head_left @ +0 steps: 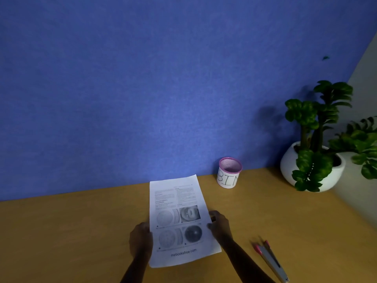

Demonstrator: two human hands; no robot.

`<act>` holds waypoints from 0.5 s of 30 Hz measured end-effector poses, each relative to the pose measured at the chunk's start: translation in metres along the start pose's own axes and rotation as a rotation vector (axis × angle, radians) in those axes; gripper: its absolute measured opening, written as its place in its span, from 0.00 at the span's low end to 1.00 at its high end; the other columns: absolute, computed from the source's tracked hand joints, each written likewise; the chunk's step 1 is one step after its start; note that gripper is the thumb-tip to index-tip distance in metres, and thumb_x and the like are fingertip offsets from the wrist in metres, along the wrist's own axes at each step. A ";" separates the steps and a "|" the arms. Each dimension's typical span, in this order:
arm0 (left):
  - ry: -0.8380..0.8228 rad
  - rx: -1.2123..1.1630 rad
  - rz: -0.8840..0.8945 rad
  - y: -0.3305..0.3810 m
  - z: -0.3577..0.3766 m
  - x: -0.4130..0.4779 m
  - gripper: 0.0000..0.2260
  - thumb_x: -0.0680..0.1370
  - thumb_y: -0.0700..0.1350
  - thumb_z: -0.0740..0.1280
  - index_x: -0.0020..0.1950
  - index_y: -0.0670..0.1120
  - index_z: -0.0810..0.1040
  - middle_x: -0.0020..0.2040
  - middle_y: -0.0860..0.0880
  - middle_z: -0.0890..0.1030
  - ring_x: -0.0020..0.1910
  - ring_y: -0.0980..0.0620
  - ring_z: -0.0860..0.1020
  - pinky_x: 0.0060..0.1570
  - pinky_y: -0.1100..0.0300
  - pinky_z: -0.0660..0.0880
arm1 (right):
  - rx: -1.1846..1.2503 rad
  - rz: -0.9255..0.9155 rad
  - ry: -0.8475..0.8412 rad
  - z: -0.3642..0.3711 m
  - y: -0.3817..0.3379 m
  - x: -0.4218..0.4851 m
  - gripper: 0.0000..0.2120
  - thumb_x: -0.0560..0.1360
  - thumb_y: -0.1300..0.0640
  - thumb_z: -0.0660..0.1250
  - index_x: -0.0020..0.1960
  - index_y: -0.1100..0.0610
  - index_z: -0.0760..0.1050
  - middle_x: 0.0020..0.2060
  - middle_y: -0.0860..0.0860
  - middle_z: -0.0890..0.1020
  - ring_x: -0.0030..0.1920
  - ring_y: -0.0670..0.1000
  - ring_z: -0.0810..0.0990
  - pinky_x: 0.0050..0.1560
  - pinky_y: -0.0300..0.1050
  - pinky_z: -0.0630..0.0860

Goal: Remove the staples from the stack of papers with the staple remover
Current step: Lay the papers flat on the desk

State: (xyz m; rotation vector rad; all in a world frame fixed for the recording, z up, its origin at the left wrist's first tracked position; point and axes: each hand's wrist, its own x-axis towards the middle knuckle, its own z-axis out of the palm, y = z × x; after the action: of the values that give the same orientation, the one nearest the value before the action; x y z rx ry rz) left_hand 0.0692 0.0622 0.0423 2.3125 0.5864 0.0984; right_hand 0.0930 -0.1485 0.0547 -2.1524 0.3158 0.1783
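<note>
Left hand [140, 240] and right hand [219, 223] pinching the stack of papers [179, 219] by its long edges, length pointing at the wall [142, 88], staple remover [269, 259] lying pink tips away.

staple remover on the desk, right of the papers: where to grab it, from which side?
Pinch the staple remover across its silver mid-body, from above, with the right hand, nearer but now holding the papers. It lies flat on the table, long and thin, pink-tipped ends splayed away from the person. Blur hides finer detail.

head view, tilted, looking forward and down, desk [81, 231] near
</note>
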 end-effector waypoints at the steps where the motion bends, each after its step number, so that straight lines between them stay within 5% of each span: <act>1: 0.007 0.007 0.006 0.000 0.001 0.000 0.09 0.73 0.32 0.59 0.39 0.37 0.79 0.40 0.41 0.82 0.34 0.47 0.76 0.29 0.61 0.68 | -0.008 -0.003 0.004 0.001 0.001 0.001 0.13 0.74 0.67 0.61 0.58 0.63 0.72 0.56 0.59 0.79 0.51 0.55 0.78 0.52 0.45 0.76; 7: 0.023 0.124 -0.046 -0.002 0.008 -0.002 0.10 0.75 0.37 0.57 0.49 0.41 0.77 0.45 0.43 0.79 0.41 0.46 0.78 0.40 0.55 0.77 | -0.135 -0.027 0.028 0.004 0.010 0.004 0.13 0.74 0.64 0.62 0.59 0.61 0.71 0.57 0.59 0.75 0.54 0.53 0.73 0.57 0.46 0.75; 12: 0.073 0.405 0.050 0.002 0.012 -0.014 0.15 0.76 0.48 0.61 0.62 0.47 0.69 0.57 0.44 0.74 0.54 0.46 0.75 0.48 0.57 0.74 | -0.300 -0.119 0.126 -0.010 0.026 -0.002 0.17 0.75 0.63 0.62 0.63 0.60 0.71 0.61 0.59 0.73 0.61 0.58 0.71 0.61 0.47 0.72; 15: 0.078 0.367 0.187 -0.003 0.022 -0.020 0.19 0.70 0.44 0.70 0.59 0.41 0.75 0.54 0.37 0.78 0.50 0.39 0.77 0.44 0.49 0.77 | -0.405 -0.232 0.276 -0.028 0.048 -0.014 0.16 0.70 0.66 0.68 0.58 0.61 0.75 0.56 0.60 0.77 0.56 0.60 0.76 0.53 0.51 0.77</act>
State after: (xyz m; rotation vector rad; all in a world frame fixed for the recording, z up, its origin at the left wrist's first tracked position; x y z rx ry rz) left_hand 0.0559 0.0413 0.0268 2.7291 0.4536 0.1833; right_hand 0.0657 -0.1953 0.0365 -2.5997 0.1950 -0.2075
